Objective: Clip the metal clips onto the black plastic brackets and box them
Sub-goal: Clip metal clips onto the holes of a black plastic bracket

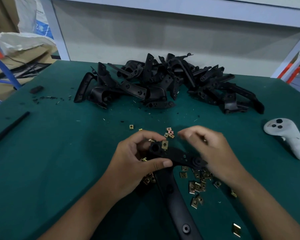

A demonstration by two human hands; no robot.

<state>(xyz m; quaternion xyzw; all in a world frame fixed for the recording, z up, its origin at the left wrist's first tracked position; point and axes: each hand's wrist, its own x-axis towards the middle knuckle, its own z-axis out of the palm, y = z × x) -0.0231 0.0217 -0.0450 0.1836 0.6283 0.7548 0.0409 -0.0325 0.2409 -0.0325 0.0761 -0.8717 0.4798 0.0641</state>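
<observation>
- The left hand (139,158) grips a black bracket (171,172) near its upper end; the fingers (145,135) curl over the top and the thumb presses the near edge.
- One brass-coloured clip (164,144) sits on that upper end, just beside the fingertips.
- The right hand (213,153) is blurred above the bracket's right arm; its fingers are loosely bent, and I cannot tell if they pinch something.
- Loose clips (197,186) lie scattered on the green bench (59,161) under and around the hands.
- A pile of brackets (163,84) lies further back.
- A grey controller (287,135) lies on the right.
- A white sack (24,42) at the left has blue print, not readable.
- A white frame stands behind the bench.
</observation>
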